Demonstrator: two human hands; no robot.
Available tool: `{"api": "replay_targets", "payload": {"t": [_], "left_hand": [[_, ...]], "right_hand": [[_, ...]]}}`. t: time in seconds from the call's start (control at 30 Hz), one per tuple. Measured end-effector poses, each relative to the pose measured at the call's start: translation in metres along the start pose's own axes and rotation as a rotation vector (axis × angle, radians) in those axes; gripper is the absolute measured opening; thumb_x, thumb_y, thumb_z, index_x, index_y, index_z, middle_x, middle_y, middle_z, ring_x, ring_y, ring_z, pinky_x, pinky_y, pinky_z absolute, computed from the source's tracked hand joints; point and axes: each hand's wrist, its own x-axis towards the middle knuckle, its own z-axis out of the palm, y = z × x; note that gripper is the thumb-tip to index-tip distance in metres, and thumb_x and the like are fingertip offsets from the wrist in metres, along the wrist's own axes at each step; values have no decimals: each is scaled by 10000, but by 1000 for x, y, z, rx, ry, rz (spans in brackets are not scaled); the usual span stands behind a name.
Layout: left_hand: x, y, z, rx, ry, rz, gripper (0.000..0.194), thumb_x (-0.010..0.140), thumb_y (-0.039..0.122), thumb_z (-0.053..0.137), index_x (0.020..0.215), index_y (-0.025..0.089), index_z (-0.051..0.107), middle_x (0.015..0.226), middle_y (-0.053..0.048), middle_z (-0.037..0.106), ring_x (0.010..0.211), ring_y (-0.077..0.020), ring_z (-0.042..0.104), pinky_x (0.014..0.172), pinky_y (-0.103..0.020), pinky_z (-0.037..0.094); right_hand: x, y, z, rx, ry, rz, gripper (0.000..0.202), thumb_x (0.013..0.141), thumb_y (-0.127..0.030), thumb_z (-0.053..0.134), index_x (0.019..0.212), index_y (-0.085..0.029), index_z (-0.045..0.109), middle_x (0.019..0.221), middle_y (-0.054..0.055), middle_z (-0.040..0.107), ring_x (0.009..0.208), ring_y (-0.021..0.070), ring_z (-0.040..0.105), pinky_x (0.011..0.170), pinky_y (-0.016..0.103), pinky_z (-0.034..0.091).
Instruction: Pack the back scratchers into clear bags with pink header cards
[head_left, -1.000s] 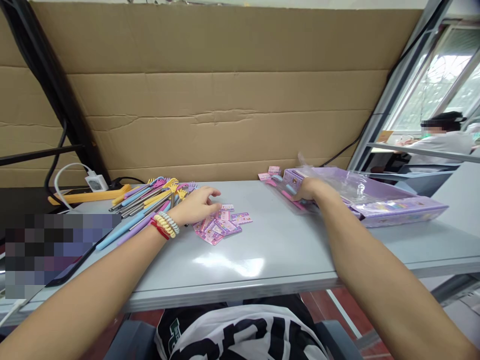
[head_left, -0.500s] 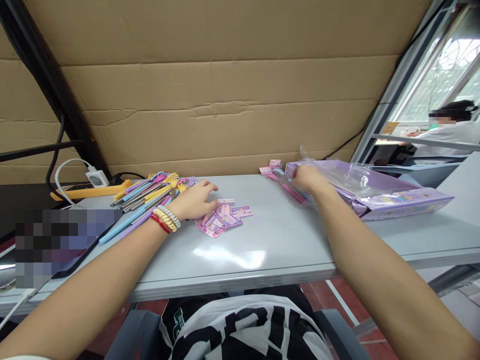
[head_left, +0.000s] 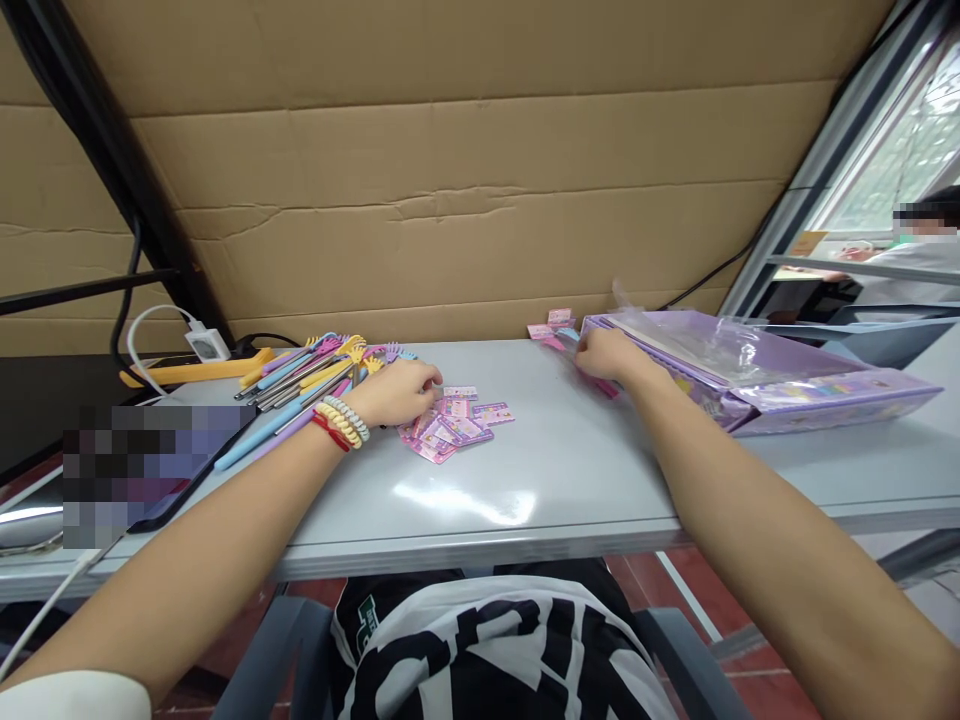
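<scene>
My left hand [head_left: 401, 392] is at the left edge of a loose pile of small pink and purple printed cards [head_left: 457, 428], its fingers curled; whether it grips a card cannot be made out. Left of it lie colourful sticks with small hand-shaped ends [head_left: 311, 378], in blue, yellow, pink and purple. My right hand [head_left: 604, 355] is closed over packaged pink and blue sticks with pink cards [head_left: 551, 328], beside the purple box [head_left: 825, 395]. Its fingertips are hidden, so what it grips does not show.
A tablet-like device [head_left: 195, 440] lies at the left, near a white charger [head_left: 208, 342] and a yellow tool [head_left: 187, 370]. A cardboard wall [head_left: 465, 200] stands behind the table [head_left: 472, 530]. Clear plastic lies on the box. Another person [head_left: 919, 260] sits at the far right.
The whole view has shifted slightly. My right hand is a little nearer the box's left end. My left hand stays beside the cards, its fingers more curled.
</scene>
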Motion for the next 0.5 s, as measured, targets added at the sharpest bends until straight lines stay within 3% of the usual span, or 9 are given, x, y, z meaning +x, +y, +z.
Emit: {"api": "replay_targets", "payload": {"t": [0.1, 0.27, 0.5], "left_hand": [[1, -3, 1, 36, -13, 10, 378, 805, 204, 397, 1052, 162, 679, 1051, -94, 704, 974, -224, 628, 864, -305, 456], [1, -18, -5, 110, 21, -98, 386, 763, 198, 427, 1048, 179, 687, 1105, -94, 694, 1021, -237, 620, 897, -312, 448], [-2, -47, -17, 181, 95, -389, 291, 713, 257, 476, 874, 193, 710, 940, -120, 725, 884, -276, 648, 746, -333, 473]], "right_hand": [[-8, -16, -2, 103, 0, -174, 233, 773, -236, 548, 939, -148, 686, 967, 114, 702, 893, 231, 639, 736, 267, 437], [-21, -45, 3, 208, -171, -383, 276, 770, -306, 586, 986, -164, 683, 993, 72, 702, 863, 182, 625, 695, 226, 432], [-24, -51, 3, 240, -270, -412, 327, 750, -380, 610, 990, -167, 674, 928, 57, 701, 770, 172, 619, 632, 241, 425]]}}
